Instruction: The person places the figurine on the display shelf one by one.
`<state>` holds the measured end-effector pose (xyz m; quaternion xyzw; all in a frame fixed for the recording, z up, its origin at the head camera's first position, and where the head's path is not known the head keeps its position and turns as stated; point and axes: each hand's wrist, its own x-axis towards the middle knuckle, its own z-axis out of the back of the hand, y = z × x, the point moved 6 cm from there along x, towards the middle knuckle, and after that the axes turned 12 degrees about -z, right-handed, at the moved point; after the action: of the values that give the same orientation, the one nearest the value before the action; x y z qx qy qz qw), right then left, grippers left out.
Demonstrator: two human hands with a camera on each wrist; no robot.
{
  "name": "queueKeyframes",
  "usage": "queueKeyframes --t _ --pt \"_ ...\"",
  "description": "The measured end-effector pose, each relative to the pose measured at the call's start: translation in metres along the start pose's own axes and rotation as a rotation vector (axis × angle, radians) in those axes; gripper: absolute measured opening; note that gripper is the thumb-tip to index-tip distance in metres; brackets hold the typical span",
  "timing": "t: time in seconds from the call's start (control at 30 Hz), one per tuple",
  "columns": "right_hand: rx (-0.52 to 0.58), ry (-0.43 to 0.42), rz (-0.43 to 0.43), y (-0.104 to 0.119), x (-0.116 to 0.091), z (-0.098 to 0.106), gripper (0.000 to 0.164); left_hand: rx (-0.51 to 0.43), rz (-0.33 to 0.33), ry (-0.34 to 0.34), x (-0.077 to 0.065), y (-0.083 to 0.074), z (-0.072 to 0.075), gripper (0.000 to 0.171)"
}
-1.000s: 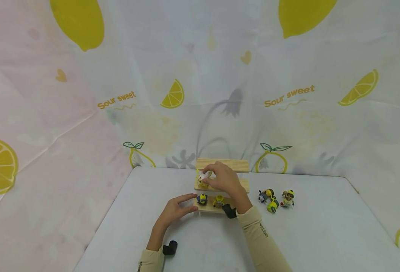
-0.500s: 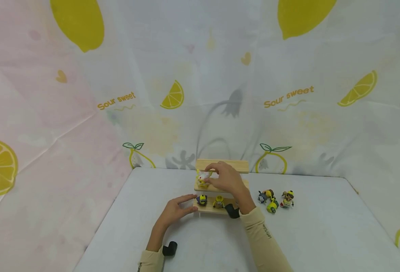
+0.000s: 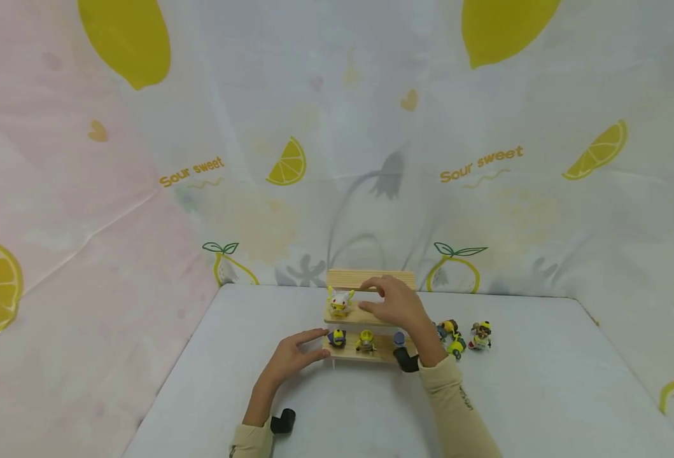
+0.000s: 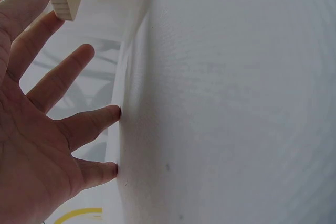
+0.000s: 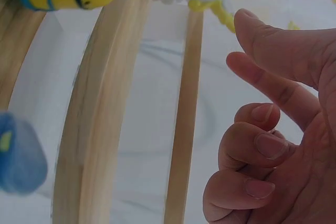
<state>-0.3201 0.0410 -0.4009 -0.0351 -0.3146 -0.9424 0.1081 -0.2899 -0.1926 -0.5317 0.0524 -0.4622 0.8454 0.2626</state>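
A small white and yellow figurine stands at the left end of the middle step of a wooden tiered shelf. Just right of it hovers my right hand, thumb and forefinger apart and nothing between them; in the right wrist view the other fingers bend loosely. My left hand steadies the lower step's left end, thumb and forefinger spread at the board's end. On that step stand a dark blue and yellow figurine, a yellow one and a blue-topped one, partly hidden by the right wrist camera.
Several figurines lie in a cluster on the white table right of the shelf, partly behind the right forearm. Another figurine with a yellow cap lies beside them. A lemon-print cloth hangs behind.
My right hand has let go of the white and yellow figurine and moved right, uncovering it and the blue-topped figurine below. The left hand stays at the shelf's end.
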Motion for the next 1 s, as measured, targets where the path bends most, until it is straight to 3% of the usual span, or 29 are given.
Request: queueKeyframes --t 0.27,1.0 --pt "0.0 0.021 -0.053 -0.021 -0.008 0.004 0.029 0.019 -0.001 0.002 -0.001 -0.001 0.0 0.054" --pt "0.09 -0.037 -0.042 -0.079 -0.029 0.02 0.024 0.004 0.019 0.001 0.0 -0.005 0.001 0.053"
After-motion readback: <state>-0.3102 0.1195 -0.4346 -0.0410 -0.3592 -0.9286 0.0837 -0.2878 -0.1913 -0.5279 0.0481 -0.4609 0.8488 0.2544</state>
